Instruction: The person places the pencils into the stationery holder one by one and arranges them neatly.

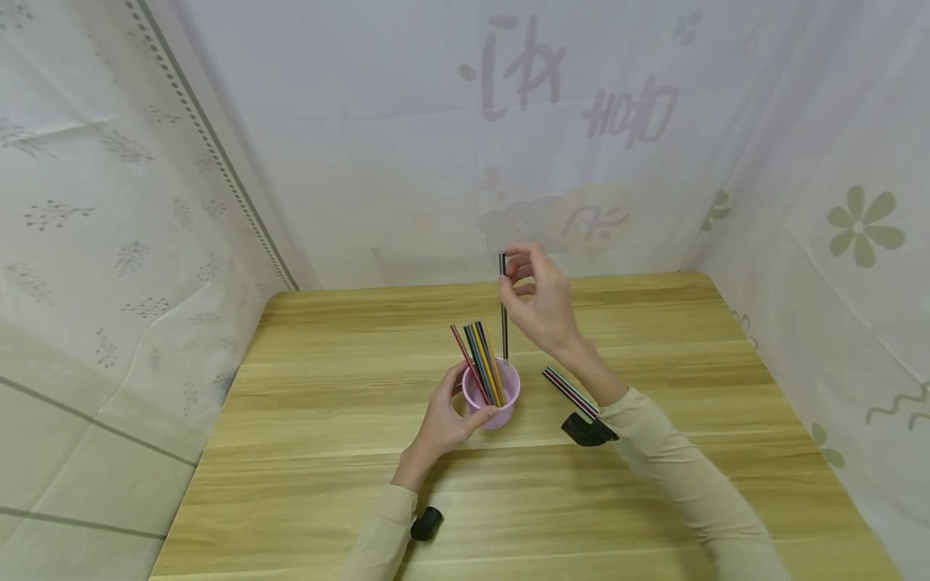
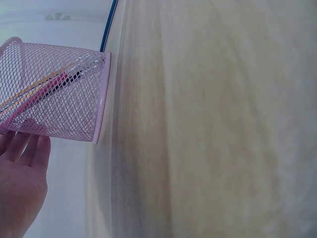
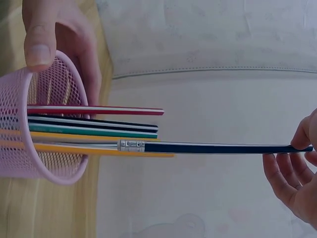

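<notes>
hangings [image 1: 407, 177] of pale printed cloth close off the far side and both flanks, with sprigs at left, a big flower at right and faint lettering across the back. against them sits the desk [image 1: 305, 436], light wood grain with rounded far corners; it looks smooth and level, so a round thing might roll on it. pale sleeves [image 1: 690, 476] reach over it from the near side.

the left hand [image 1: 441, 424] is wrapped around a pink mesh cup [image 2: 74, 114], thumb at the near rim. the cup seems to stand on the desk; it is likely light and easy to tip, best steadied by its wall as it is here. the right hand [image 1: 539, 303], above and to the right, has thumb and fingers pinched on the top end of a dark stick [image 3: 213, 148].

several colored pencils [image 1: 481, 363] lean in the cup, and a few loose pencils [image 1: 570, 393] lie on the desk beside the right forearm.

the dark stick hangs nearly upright, its silver collar [image 3: 131, 145] toward the cup's mouth; whether the tip is inside cannot be told. it should be light, stiff and a little slick, best taken high on the shaft.
</notes>
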Motion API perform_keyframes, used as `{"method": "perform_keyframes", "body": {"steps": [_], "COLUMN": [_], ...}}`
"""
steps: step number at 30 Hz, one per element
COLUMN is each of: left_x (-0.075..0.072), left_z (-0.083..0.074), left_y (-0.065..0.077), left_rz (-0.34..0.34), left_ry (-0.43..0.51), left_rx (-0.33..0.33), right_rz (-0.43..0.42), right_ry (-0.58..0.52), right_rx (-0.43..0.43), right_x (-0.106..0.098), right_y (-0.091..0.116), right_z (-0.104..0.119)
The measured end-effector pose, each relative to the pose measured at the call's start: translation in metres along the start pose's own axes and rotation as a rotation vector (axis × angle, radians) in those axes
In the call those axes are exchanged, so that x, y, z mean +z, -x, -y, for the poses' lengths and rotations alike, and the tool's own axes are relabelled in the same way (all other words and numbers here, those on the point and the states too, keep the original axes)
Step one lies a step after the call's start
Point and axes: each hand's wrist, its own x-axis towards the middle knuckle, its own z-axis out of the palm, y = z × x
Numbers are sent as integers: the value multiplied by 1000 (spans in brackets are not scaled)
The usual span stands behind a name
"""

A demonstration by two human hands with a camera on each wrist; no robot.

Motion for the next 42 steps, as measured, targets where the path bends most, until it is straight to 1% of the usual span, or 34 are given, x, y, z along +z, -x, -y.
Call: {"method": "perform_keyframes", "body": {"steps": [4, 12, 17, 21, 31, 42], "left_x": [0, -1, -1, -1, -1, -1], "left_z": [1, 1, 0, 0, 0, 0], "left_y": [1, 0, 0, 0, 0, -1], "left_rz": [0, -2, 0, 3, 14, 11], "left_ry": [-5, -16, -6, -4, 14, 2], "left_rx": [14, 39, 23, 11, 8, 20], "right_rz": [-6, 42, 78, 103, 172, 187], "right_ry": [-28, -33, -31, -26, 8, 49], "right_rx": [14, 32, 46, 76, 135, 116], "right_x": [7, 20, 27, 31, 41, 47], "right_y": [2, 11, 18, 24, 42, 60], "right_z": [-1, -8, -13, -18, -29, -43]}}
